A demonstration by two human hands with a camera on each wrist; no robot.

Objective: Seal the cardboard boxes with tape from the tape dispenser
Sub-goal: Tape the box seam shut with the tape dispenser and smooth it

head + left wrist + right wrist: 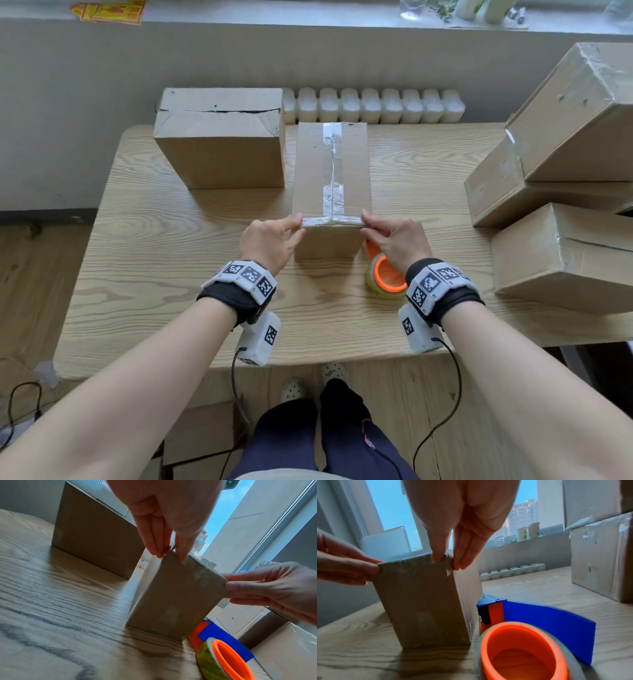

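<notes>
A narrow cardboard box stands in the middle of the wooden table, with clear tape along its top seam and a strip over its near top edge. My left hand pinches the near left top corner, thumb on the front face. My right hand pinches the near right top corner the same way. The tape dispenser, blue and orange with a roll of clear tape, lies on the table just right of the box, under my right wrist.
A larger box with an untaped top seam stands at the back left, close beside the narrow one. Several taped boxes are stacked along the table's right side. A white radiator runs behind the table.
</notes>
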